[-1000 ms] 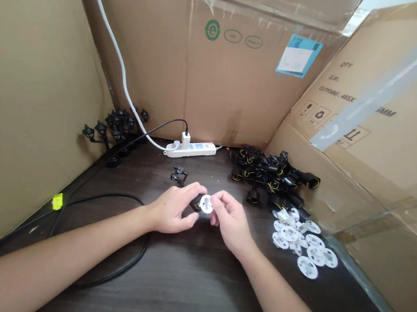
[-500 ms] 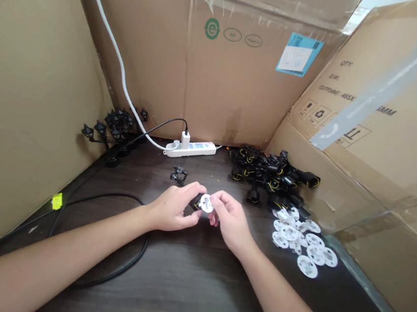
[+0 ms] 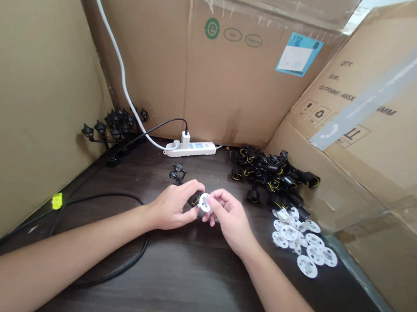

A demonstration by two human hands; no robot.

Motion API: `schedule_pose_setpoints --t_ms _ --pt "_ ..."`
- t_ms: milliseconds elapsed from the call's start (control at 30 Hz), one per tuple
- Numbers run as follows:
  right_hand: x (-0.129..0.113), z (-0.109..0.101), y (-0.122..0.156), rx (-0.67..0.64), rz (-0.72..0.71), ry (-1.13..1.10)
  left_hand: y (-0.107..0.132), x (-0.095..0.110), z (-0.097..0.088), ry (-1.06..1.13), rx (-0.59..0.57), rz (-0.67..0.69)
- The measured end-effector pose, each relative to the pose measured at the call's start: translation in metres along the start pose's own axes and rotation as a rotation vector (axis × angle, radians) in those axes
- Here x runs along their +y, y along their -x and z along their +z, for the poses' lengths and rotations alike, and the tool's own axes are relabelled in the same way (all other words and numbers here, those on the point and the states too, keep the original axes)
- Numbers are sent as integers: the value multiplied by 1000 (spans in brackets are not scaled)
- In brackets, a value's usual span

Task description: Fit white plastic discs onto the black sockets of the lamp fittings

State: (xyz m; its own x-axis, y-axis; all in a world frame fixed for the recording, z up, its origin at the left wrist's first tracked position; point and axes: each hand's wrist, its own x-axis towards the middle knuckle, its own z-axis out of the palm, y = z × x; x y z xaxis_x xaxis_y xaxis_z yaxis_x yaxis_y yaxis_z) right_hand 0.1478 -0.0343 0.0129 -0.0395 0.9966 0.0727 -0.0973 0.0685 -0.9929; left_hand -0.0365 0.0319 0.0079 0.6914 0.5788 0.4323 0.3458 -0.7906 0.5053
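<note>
My left hand point(image 3: 173, 205) is closed around a small black part with a yellow wire point(image 3: 195, 200), held just above the dark table point(image 3: 191, 287). My right hand point(image 3: 228, 217) pinches a small white round disc point(image 3: 205, 202) against the end of that black part. Both hands meet at the table's middle. To the right lies a pile of several similar white discs point(image 3: 302, 242). Behind them sits a heap of black parts with yellow wires point(image 3: 273, 177).
Cardboard boxes wall in the table on the left, back and right. A white power strip point(image 3: 191, 148) with a charger lies at the back. Black assembled pieces point(image 3: 114, 126) cluster at the back left, one point(image 3: 177, 173) stands alone. A black cable point(image 3: 121, 236) loops under my left forearm.
The white disc has tilted and shifted slightly left against the black part. My fingers have closed in a little more around it. The arms have barely moved.
</note>
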Motion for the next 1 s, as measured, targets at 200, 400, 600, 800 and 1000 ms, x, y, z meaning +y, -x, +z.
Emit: schedule_pose_setpoints --t_ms 200,400,600,800,1000 --pt "-2 0 1 46 34 -77 -1 2 0 -9 -6 -9" --pt "-3 0 0 41 38 -81 -1 -1 4 -49 11 0" --pt "-3 1 1 48 30 -44 0 -2 3 -14 45 15" --pt "-1 1 1 5 28 2 0 -5 4 -7 95 31" --pt "0 1 2 -26 -14 62 0 -5 3 24 86 64"
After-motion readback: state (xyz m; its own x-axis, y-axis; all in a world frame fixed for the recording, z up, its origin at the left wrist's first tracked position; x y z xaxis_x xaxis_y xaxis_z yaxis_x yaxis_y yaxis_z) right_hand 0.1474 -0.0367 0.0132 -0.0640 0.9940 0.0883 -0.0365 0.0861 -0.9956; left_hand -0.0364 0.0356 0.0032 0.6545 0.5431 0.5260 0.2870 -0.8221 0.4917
